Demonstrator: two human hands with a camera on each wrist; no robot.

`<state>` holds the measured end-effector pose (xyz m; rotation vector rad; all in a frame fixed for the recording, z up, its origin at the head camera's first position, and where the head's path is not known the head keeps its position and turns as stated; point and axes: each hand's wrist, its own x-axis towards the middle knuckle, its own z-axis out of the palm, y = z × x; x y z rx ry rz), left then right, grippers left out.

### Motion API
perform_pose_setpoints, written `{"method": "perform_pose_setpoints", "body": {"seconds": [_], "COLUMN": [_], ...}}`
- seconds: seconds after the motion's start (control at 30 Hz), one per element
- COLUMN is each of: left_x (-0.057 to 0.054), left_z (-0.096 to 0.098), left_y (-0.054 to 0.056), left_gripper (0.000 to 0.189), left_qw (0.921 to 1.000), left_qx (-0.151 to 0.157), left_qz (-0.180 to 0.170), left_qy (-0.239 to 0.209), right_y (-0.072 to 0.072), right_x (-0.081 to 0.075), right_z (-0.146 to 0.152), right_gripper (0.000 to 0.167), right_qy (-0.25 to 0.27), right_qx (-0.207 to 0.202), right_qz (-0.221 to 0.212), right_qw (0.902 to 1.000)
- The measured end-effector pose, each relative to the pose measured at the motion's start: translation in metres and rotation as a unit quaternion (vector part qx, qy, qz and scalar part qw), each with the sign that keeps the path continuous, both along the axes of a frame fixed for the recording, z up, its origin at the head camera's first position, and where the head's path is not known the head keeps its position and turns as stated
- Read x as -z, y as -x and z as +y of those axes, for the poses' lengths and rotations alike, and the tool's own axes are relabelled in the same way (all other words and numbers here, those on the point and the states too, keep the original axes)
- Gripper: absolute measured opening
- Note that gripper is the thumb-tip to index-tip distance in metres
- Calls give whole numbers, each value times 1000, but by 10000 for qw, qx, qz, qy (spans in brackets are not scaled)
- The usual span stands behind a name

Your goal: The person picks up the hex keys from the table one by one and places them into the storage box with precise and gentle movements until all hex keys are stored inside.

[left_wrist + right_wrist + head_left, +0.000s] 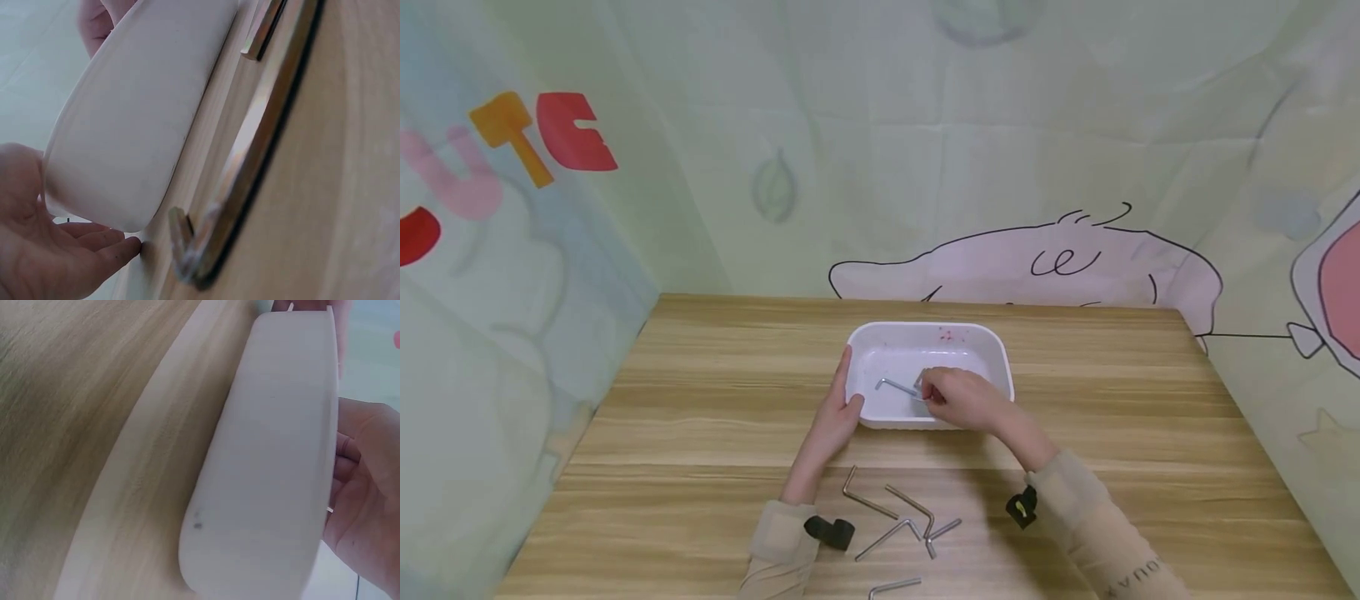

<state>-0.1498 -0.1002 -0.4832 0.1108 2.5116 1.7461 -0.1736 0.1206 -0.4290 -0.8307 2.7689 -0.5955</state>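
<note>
A white tray (936,422) sits on the wooden table in the head view. My left hand (837,417) holds its left end, thumb by the near corner and fingers along the outer wall; the left wrist view also has this hand (56,250) at the tray's end. Over the near wall reaches my right hand (962,398), fingers curled and pinching a silver hex key (917,383) inside the tray. Another silver hex key (895,386) lies on the tray floor beside those fingertips. The tray wall (269,456) hides the right fingertips in the right wrist view.
On the table (700,467) in front of the tray lie two brass-coloured hex keys, one left (871,503) and one right (912,500). Silver hex keys (880,540) lie nearer, one (895,585) at the bottom edge. A printed cloth (865,167) hangs behind the table.
</note>
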Motion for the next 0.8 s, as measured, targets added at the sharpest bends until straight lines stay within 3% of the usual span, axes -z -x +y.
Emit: {"method": "perform_pose_setpoints", "body": {"seconds": [0.27,0.8], "left_x": [0,-1], "left_z": [0,-1], "left_y": [0,-1], "left_gripper": [76,76], "left_qw": [10000,10000], "left_qx": [24,-24], "left_qz": [37,-43], "left_qy": [-18,35], "right_y": [7,17], "right_x": [10,17], "right_z": [1,-4], "right_gripper": [4,6], "right_qy": [200,-26], "right_qx": [-93,-32], "right_qz": [-355,-479], "right_qw": [9991,9988]}}
